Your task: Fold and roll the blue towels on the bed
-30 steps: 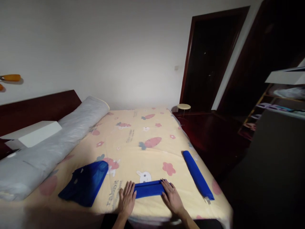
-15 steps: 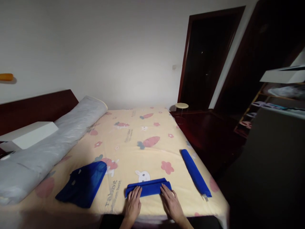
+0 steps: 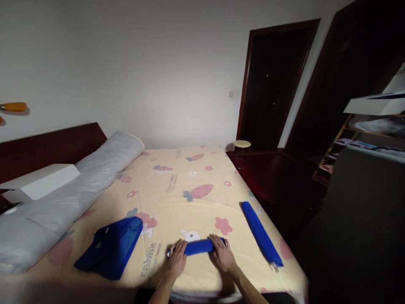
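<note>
A rolled-up blue cloth [image 3: 199,247] lies crosswise near the front edge of the bed. My left hand [image 3: 177,257] is curled over its left end, and my right hand [image 3: 223,254] grips its right end. Both sets of fingers bend over the far side of the roll, so the fingertips are partly hidden. To the right rests a longer, finished-looking blue roll [image 3: 261,233] with a small pale tag at its near end. On the left, a folded dark blue cloth [image 3: 111,247] lies flat with small white marks on it.
The bed has a cream sheet [image 3: 202,219] printed with rabbits and carrots. Along the headboard lies a long grey bedding roll [image 3: 95,173], with a white box [image 3: 44,179] on it. A round stool [image 3: 242,144] and a shelf rack [image 3: 373,126] stand beyond the right side.
Under my hands the flat folded blue cloth has become a narrower roll. My fingers have curled from lying flat to wrapping over it. The view has tilted slightly.
</note>
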{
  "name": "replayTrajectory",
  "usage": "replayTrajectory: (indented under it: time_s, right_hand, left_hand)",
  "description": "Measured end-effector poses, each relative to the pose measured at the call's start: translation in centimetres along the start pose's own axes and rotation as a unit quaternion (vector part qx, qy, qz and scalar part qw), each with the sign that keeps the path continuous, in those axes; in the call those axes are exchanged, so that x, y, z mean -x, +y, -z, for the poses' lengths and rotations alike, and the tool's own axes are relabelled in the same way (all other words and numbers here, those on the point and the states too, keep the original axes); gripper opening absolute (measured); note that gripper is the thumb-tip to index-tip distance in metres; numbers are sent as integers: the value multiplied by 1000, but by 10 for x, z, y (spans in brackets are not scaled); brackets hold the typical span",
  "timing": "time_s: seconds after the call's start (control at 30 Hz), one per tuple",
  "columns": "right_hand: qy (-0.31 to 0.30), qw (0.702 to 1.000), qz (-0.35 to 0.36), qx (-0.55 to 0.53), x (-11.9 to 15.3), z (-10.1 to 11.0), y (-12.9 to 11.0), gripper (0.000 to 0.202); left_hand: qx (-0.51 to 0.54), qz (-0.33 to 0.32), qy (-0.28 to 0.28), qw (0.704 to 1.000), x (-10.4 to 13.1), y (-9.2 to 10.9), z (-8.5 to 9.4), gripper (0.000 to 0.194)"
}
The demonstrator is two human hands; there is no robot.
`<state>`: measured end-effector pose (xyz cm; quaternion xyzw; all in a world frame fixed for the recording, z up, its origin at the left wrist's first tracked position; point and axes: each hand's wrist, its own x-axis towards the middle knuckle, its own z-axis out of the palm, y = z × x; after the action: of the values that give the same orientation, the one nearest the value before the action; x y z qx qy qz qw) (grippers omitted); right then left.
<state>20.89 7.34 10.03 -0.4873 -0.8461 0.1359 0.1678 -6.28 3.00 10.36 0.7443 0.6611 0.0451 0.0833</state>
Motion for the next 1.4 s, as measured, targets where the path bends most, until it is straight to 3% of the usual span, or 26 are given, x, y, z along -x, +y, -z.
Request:
replayTrajectory:
  time_s: [0.1, 0.2, 0.33, 0.47, 0.63, 0.8, 1.03, 1.17, 1.4]
  right_hand:
    - [-14, 999, -26, 19, -8, 2, -5, 65]
    - [9, 998, -45, 39, -17, -6, -24, 73]
    - [1, 1000, 7, 14, -25, -28, -58, 77]
    - [-12, 1000, 18, 0, -26, -40, -66, 74]
    - [-20, 997, 68, -3, -24, -31, -49, 81]
    - [-39, 998, 49, -11, -21, -18, -29, 76]
    - [-41, 999, 34, -12, -13, -1, 11, 70]
    - [-34, 998, 53, -19, -14, -3, 25, 62]
    - [-13, 996, 87, -15, -15, -18, 38, 57]
  left_hand:
    - [-15, 10, 4, 1000, -11, 4, -6, 63]
    - [-29, 10, 23, 999, -21, 20, -16, 66]
    - [-34, -23, 75, 996, -26, 41, -34, 67]
    - [-58, -52, 90, 993, -20, 39, -42, 68]
    - [-48, -72, 67, 994, -8, 20, -25, 70]
    - [-52, -64, 30, 996, -2, 2, -9, 71]
    - [-80, -39, 22, 996, 7, -33, 3, 68]
    - [-64, -34, -2, 997, 7, -46, 7, 66]
    - [-46, -30, -31, 998, 6, -51, 3, 69]
